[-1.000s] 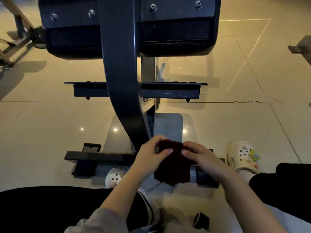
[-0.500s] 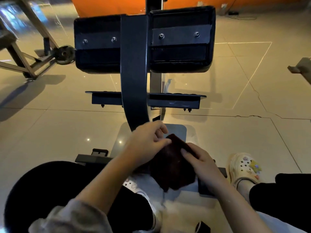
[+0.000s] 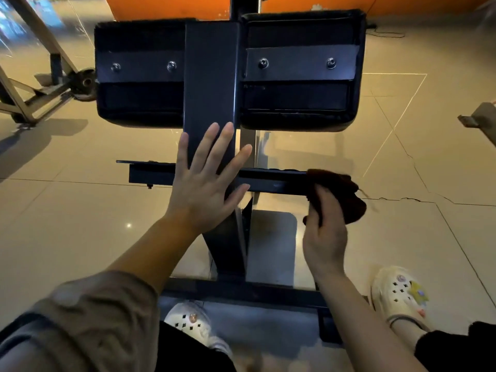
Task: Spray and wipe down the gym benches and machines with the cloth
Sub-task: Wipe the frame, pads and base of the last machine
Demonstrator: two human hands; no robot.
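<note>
From the head view, you are crouched under a gym machine, looking at the underside of its black pad [image 3: 298, 73] and the dark metal post [image 3: 210, 76] that carries it.

Your right hand [image 3: 326, 232] has the cloth [image 3: 341, 194] bunched in curled fingers [image 3: 320, 196], and the cloth sits against the right end of the horizontal crossbar [image 3: 268, 181]. The cloth is dark, soft and limp; it looks light and will fold round the bar's edges, so you do best to keep it wadded in the palm and not pinched by a corner, or loose ends will drag.

Your left hand [image 3: 206, 181] is spread flat, fingers straight and apart, holding nothing, in front of the post; I cannot tell whether it touches the post.

The post and crossbar look like smooth painted steel, rigid and square-edged. A bolted metal plate [image 3: 300, 63] runs across the pad's underside, with round screw heads that could snag the weave. The pad's covering seems slightly textured. The floor [image 3: 80, 210] is glossy tile, cracked at the right. No spray bottle is in view.
</note>
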